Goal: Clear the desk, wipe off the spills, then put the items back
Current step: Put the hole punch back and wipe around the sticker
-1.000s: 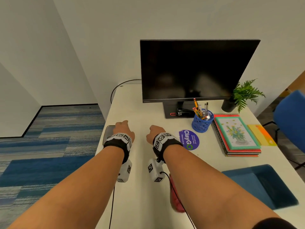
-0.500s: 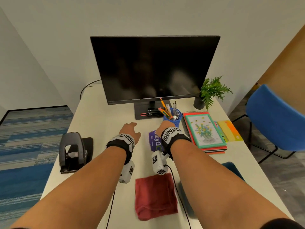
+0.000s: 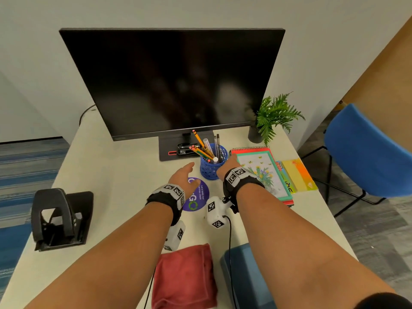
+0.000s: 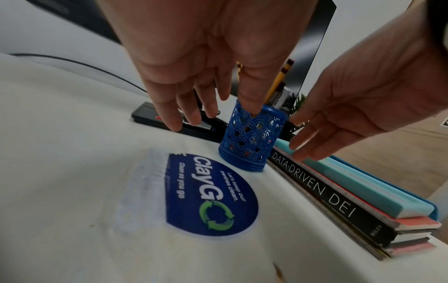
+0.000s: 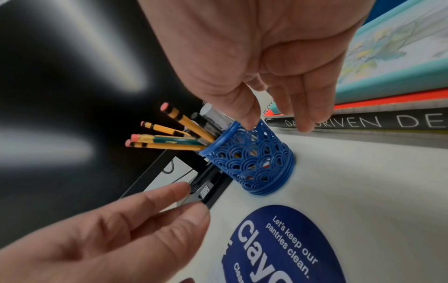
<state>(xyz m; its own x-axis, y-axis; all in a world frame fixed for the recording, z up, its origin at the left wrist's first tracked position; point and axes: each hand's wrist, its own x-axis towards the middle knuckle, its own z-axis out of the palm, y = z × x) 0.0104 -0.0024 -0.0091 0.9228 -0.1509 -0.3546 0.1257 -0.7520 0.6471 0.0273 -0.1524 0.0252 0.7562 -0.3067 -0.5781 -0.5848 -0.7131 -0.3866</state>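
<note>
A blue lattice pencil cup (image 3: 211,169) full of pencils and pens stands in front of the monitor base. My left hand (image 3: 186,171) hovers just left of it over a round blue ClayGo sticker (image 3: 197,198), fingers straight and empty. My right hand (image 3: 230,161) is at the cup's right side, between the cup and a stack of books (image 3: 265,175). In the right wrist view its thumb is at the cup's (image 5: 257,159) rim and its fingers hang over the book spines, holding nothing. A folded red cloth (image 3: 185,275) lies near the front edge. Small brown drops (image 4: 278,271) mark the desk.
A black stapler (image 3: 186,147) lies on the monitor's (image 3: 169,81) base. A hole punch (image 3: 58,219) sits at the left, a potted plant (image 3: 272,117) at the back right, colourful folders (image 3: 296,175) beside the books. A blue bin (image 3: 243,273) is at the front right, a blue chair (image 3: 365,152) beyond the desk.
Both hands have moved forward and right from the middle of the desk to either side of the pencil cup. Their curled fingers have straightened. The head view has shifted.
</note>
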